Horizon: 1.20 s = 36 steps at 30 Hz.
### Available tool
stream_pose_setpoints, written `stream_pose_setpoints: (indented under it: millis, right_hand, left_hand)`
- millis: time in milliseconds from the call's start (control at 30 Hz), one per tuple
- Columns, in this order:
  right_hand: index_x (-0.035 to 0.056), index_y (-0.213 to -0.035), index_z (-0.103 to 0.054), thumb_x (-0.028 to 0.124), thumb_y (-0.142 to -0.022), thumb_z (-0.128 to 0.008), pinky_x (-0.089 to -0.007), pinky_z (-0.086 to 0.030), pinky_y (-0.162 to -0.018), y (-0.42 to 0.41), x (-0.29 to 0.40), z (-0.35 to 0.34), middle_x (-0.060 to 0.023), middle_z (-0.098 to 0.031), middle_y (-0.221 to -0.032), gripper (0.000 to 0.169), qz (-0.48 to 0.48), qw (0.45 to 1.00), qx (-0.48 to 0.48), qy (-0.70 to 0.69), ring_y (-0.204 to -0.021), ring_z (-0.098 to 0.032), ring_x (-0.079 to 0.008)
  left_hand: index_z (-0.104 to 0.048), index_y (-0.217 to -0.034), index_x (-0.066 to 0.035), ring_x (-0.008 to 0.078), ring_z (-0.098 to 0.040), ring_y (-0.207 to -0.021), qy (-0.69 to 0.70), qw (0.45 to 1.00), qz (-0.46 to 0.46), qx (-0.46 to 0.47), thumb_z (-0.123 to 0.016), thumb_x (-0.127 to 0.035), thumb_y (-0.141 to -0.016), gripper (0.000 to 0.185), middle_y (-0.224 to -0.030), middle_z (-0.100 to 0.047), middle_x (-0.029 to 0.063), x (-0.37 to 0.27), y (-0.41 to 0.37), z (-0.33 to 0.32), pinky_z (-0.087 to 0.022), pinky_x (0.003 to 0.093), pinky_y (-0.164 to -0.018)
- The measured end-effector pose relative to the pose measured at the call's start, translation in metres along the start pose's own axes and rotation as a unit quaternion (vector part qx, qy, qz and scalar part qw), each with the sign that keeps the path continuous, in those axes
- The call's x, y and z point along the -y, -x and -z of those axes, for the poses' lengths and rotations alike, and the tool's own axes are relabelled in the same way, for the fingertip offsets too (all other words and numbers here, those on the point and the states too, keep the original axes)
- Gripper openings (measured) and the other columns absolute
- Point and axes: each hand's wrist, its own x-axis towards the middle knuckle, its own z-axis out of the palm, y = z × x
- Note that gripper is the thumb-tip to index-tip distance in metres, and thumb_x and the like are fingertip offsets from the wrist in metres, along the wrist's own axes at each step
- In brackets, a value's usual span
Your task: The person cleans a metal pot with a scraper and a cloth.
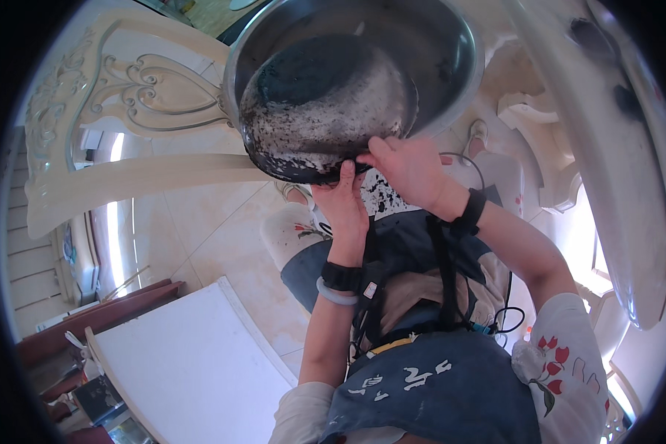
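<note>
A soot-blackened metal pot [333,119] is tilted with its outer base up, at the near side of a large stainless steel basin [449,66]. Bare silvery metal shows in patches between the black crust. My left hand [344,211] grips the pot's near edge, its thumb on the outside. At the same edge, just to the right, my right hand [413,175] is curled closed against the pot. What seems to be the reddish handle end [447,160] of a thin tool sticks out behind it; the rest is hidden. Black flakes [380,191] lie below the hands, over my lap.
A carved cream chair back [144,94] stands to the left of the basin. A white panel or tabletop [194,355] is at lower left, beside cluttered shelves. The pale edge of a table [594,166] curves along the right. Tiled floor [200,222] shows between.
</note>
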Motion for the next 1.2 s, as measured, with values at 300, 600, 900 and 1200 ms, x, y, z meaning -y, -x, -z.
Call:
stream_pose_setpoints:
  millis: [300, 600, 900, 1200]
  right_hand:
    - [0.0073, -0.077, -0.048, 0.029, -0.085, -0.059, -0.0383, -0.045, -0.047, -0.006, -0.002, 0.002, -0.0085, -0.055, -0.061, 0.025, 0.004, 1.000, 0.022, -0.003, -0.056, -0.059, -0.0281]
    - [0.0068, -0.076, -0.049, 0.027, -0.083, -0.061, -0.0381, -0.045, -0.047, 0.002, 0.001, -0.005, -0.0089, -0.055, -0.062, 0.025, -0.001, 1.000, -0.001, -0.005, -0.055, -0.059, -0.0284]
    - [0.0049, -0.081, -0.049, 0.024, -0.087, -0.056, -0.0398, -0.047, -0.050, -0.006, 0.008, 0.007, -0.0130, -0.058, -0.064, 0.021, -0.021, 0.994, 0.107, 0.011, -0.058, -0.060, -0.0317]
    - [0.0047, -0.087, -0.047, 0.022, -0.090, -0.053, -0.0407, -0.048, -0.053, -0.016, 0.006, 0.017, -0.0110, -0.059, -0.061, 0.018, -0.041, 0.997, 0.054, -0.024, -0.058, -0.061, -0.0321]
  left_hand:
    - [-0.040, -0.122, -0.006, 0.0190, -0.059, -0.097, 0.002, 1.000, -0.012, 0.001, -0.065, 0.001, -0.082, 0.048, -0.113, -0.055, 0.0094, 0.000, 0.002, -0.002, -0.056, 0.0312, -0.077]
    - [-0.039, -0.123, -0.005, 0.0204, -0.060, -0.097, 0.026, 0.999, 0.000, 0.028, -0.062, 0.001, -0.085, 0.045, -0.114, -0.055, 0.0103, -0.002, 0.004, 0.000, -0.056, 0.0318, -0.079]
    - [-0.033, -0.129, -0.008, 0.0229, -0.056, -0.106, 0.059, 0.997, 0.012, 0.056, -0.055, 0.002, -0.089, 0.046, -0.119, -0.051, 0.0118, -0.004, 0.006, 0.007, -0.053, 0.0372, -0.087]
    - [-0.033, -0.130, -0.011, 0.0244, -0.053, -0.111, 0.132, 0.989, -0.027, 0.053, -0.055, -0.001, -0.090, 0.047, -0.124, -0.048, 0.0106, -0.009, 0.005, -0.002, -0.050, 0.0424, -0.090]
